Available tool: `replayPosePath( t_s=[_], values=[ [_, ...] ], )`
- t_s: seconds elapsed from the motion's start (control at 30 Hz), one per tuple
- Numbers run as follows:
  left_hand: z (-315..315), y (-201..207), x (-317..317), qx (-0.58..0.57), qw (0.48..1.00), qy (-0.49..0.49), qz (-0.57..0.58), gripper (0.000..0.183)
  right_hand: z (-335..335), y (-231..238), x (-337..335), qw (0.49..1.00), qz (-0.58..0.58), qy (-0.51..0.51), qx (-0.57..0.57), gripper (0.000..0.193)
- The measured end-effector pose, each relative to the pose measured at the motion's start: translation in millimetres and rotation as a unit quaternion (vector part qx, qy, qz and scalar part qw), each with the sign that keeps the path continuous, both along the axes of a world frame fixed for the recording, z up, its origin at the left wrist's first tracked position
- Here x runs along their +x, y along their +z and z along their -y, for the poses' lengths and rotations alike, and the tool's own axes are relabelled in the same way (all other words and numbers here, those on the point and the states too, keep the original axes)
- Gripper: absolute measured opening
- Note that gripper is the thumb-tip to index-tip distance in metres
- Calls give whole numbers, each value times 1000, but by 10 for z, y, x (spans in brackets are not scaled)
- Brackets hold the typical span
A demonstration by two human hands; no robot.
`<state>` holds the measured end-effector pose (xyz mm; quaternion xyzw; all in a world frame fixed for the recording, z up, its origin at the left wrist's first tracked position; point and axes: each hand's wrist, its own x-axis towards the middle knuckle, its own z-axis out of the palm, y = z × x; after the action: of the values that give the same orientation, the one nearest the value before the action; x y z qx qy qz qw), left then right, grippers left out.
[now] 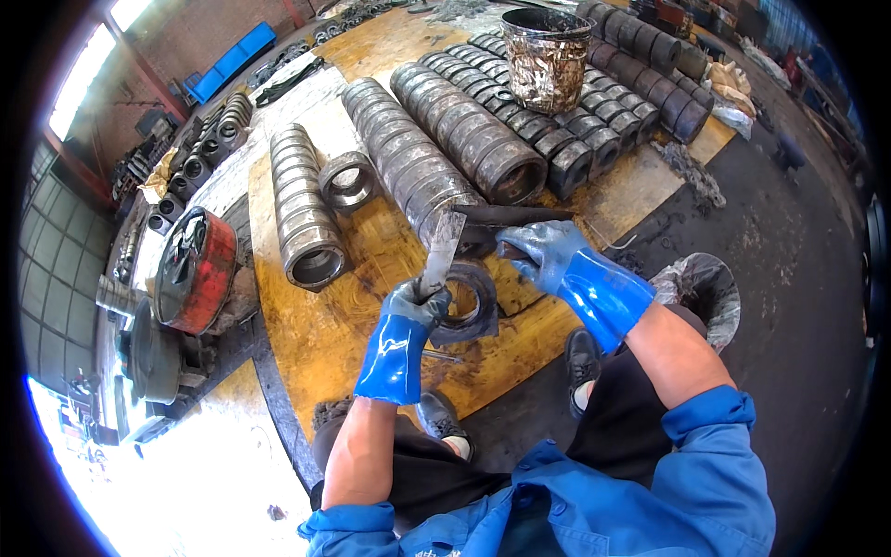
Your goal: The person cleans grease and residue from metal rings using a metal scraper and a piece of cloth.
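Scraper blade, flat and grimy, stands tilted in the left hand, whose gloved fingers are wrapped tight round its handle above a dark ring on the yellow board. The right hand pinches a dark strip beside rows of metal rings.

left hand fisted, right hand gripping, gloved

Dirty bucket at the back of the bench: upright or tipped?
Upright. The bucket stands on its base among the metal rings, open mouth up, dark rim fully visible.
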<state>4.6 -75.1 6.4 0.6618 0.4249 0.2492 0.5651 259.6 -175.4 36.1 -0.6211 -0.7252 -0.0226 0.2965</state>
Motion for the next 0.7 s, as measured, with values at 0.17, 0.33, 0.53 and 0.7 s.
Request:
replayPosePath(
  t_s=[0.17, 0.33, 0.53, 0.7],
  values=[
    [-21, 35, -12, 19, 997, 1, -71, 20, 1, 105, 38, 995, 86, -3, -48, 27],
    [-44, -44, -59, 45, 996, 10, -83, 19, -11, 104, 46, 980, 180, -39, -74, 22],
    [7, 52, -38, 34, 995, 6, -94, 18, -29, 67, 48, 983, 115, -24, -143, 24],
    [16, 100, -35, 39, 988, 14, -147, 21, -30, 170, 11, 972, 115, -36, -204, 25]
  ],
)
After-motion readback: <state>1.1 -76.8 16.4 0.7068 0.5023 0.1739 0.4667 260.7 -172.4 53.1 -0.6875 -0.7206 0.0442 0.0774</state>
